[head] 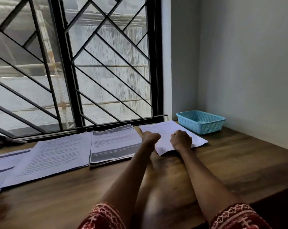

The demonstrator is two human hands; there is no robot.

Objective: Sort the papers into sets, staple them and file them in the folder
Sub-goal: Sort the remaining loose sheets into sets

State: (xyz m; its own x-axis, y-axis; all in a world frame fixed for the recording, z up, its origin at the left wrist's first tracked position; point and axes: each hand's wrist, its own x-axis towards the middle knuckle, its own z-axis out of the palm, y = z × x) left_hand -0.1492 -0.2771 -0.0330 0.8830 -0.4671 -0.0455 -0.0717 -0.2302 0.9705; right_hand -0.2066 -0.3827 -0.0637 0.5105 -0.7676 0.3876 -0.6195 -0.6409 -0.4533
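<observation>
Two hands down on the same loose set (173, 129), a bit right of centre in the frame. Left hand (150, 138) at the set's left edge, knuckles up, fingers balled, maybe one finger poking toward the upper left. Can't tell whether pinching the edge or just pushing on it. Right hand (181, 140) planted on the middle of the top page, fingers curled under and hidden. No calling grip versus press there either.

Key bit for the next move, going by the task: already touching on both sides, so no reach needed, just squaring up. Lying skewed on the table (239, 154), one corner aimed at the lower right, near edge lifted slightly by the look of the shadow under it. Long axis hard to call through the wide-angle lens.

Moving outward: blue basket (200, 121) just beyond, toward the upper right, close to the set but apart from it. Off to the left, dark-banded stack (115, 142) just beside the left hand, then a text stack (54, 156) overlapped by more sheets (4, 162) at the left edge of the frame.

No stapler spotted anywhere. Dark thing (1, 141) by the window (107, 63) at far left, possibly the folder, too murky to say. Guessing sorting mostly done, stapling and filing not yet.
</observation>
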